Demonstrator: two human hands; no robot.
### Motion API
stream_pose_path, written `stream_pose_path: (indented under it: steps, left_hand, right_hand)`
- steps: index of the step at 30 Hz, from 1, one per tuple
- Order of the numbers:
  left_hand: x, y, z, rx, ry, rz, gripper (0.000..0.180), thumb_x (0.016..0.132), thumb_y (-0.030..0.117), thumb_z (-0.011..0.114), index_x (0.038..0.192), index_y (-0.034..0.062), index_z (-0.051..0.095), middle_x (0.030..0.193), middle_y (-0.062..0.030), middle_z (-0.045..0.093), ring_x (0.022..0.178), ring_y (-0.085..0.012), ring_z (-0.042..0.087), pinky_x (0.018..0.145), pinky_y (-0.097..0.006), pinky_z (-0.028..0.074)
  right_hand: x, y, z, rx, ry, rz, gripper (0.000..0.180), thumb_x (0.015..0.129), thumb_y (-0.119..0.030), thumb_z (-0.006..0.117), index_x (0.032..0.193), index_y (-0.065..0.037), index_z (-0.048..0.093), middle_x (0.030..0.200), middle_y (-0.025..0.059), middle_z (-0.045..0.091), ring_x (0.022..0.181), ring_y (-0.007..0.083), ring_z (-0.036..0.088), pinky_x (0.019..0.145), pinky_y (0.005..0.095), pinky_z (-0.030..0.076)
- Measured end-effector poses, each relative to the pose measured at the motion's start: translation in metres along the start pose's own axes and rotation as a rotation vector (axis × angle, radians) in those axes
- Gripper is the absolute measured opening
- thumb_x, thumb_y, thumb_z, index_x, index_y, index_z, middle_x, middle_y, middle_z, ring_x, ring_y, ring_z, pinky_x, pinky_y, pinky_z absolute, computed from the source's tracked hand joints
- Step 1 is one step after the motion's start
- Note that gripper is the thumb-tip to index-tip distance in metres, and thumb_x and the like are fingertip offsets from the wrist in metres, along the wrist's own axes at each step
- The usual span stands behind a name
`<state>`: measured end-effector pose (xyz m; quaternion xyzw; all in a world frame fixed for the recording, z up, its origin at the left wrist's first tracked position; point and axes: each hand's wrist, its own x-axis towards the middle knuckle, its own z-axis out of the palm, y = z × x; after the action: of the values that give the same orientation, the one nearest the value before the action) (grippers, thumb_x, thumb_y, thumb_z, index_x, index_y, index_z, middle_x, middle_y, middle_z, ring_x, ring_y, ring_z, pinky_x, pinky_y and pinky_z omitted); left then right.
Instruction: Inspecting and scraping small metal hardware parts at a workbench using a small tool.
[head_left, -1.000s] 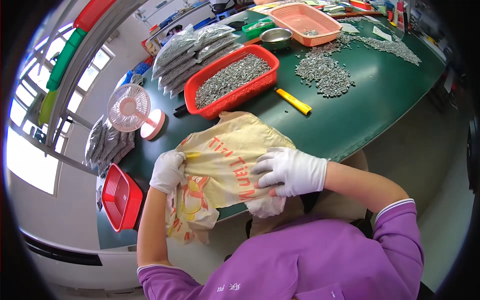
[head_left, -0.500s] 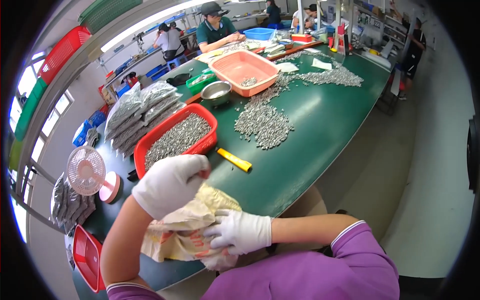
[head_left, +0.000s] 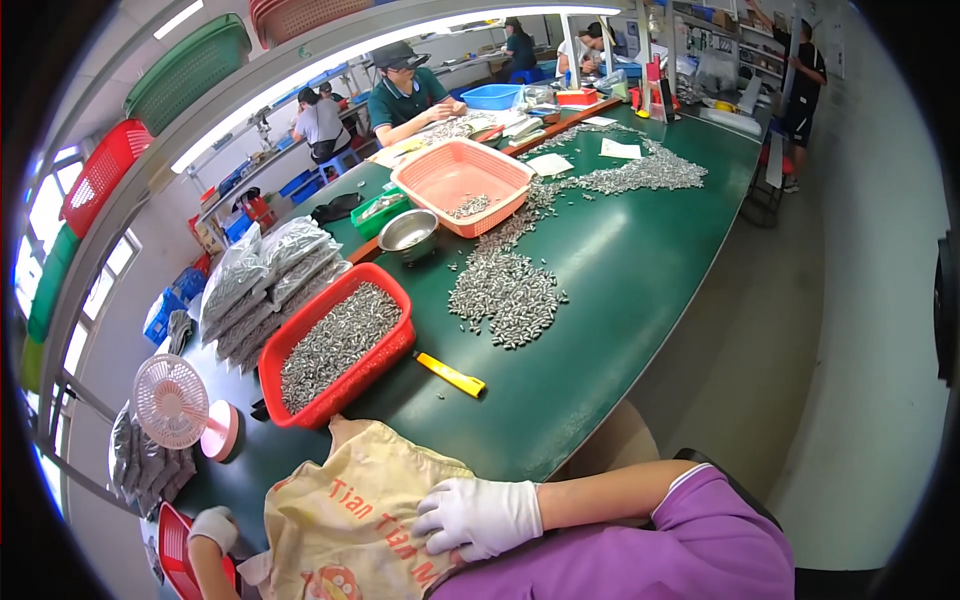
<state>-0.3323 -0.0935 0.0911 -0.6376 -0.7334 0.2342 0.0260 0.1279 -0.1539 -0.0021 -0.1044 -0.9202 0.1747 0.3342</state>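
Observation:
A pale yellow cloth (head_left: 375,470) with red print, like an apron, is spread before me at the table edge. My right hand (head_left: 480,517), in a white glove, rests on it with fingers apart. At the lower left, my gloved left hand (head_left: 214,530) is beside the rim of an empty-looking red basket (head_left: 172,548); its fingertips are mostly hidden. Just beyond the cloth stands a red basket (head_left: 402,338) filled with small grey metal pieces (head_left: 340,345). A yellow cutter knife (head_left: 450,374) lies to its right.
A heap of metal pieces (head_left: 505,297) covers the middle of the green table (head_left: 600,330). Behind it are a pink basket (head_left: 440,170) and a steel bowl (head_left: 408,232). Stacked silver bags (head_left: 265,285) and a pink fan (head_left: 172,400) stand at left. A co-worker (head_left: 405,95) sits opposite.
My left hand has moved from above the cloth down to the lower-left basket. The crumpled cloth now lies spread out. My right hand stays on it. The view has shifted a little.

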Motion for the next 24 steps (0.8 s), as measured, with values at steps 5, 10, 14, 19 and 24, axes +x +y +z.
stream_pose_path:
  steps: [5,10,14,19,24]
  left_hand:
    - [-0.026,0.029,-0.099,-0.292,0.701,-0.031,0.007,0.079,0.007,0.055,0.084,0.0016,0.058,0.083,-0.0235,0.062,0.082,-0.0409,0.061,0.071,-0.047,0.047]
    - [-0.073,0.183,-0.158,-0.74,0.296,0.939,0.011,0.076,0.0,0.056,0.085,0.0018,0.06,0.076,-0.0134,0.061,0.074,-0.0278,0.064,0.069,-0.034,0.05]
    - [-0.063,0.304,-0.151,-0.837,-0.373,1.368,0.009,0.087,0.005,0.049,0.092,0.0047,0.057,0.079,-0.0056,0.063,0.074,-0.0176,0.063,0.068,-0.03,0.051]
    - [-0.025,0.364,-0.098,-1.747,-0.661,1.063,0.009,0.097,0.018,0.047,0.099,0.0111,0.052,0.076,-0.0009,0.057,0.06,-0.0099,0.053,0.051,-0.02,0.038]
    - [-0.012,0.378,-0.066,-1.911,-0.558,1.062,0.008,0.096,0.02,0.052,0.098,0.012,0.054,0.075,-0.0007,0.056,0.054,-0.0087,0.045,0.048,-0.02,0.033]
  right_hand:
    - [0.002,0.0,-0.004,0.055,-0.137,0.036,0.027,0.073,-0.024,0.067,0.096,-0.01,0.065,0.113,0.0099,0.059,0.106,0.0287,0.054,0.092,0.0431,0.043]
    - [0.001,-0.001,-0.005,0.094,-0.139,0.007,0.027,0.073,-0.023,0.067,0.096,-0.009,0.065,0.114,0.0098,0.059,0.108,0.0288,0.053,0.093,0.0433,0.043]
    - [0.002,-0.006,-0.009,0.093,-0.002,-0.043,0.016,0.074,-0.022,0.065,0.083,-0.009,0.065,0.101,0.0069,0.061,0.098,0.0275,0.055,0.086,0.0411,0.044]
    - [-0.021,-0.021,-0.057,0.208,0.125,-0.044,0.014,0.089,-0.024,0.062,0.091,-0.01,0.065,0.092,0.0031,0.065,0.074,0.0256,0.06,0.066,0.0369,0.048]
    - [-0.02,0.032,-0.133,-0.071,0.459,0.395,0.012,0.083,-0.017,0.068,0.088,-0.006,0.068,0.081,0.009,0.067,0.072,0.0239,0.066,0.068,0.0334,0.053]
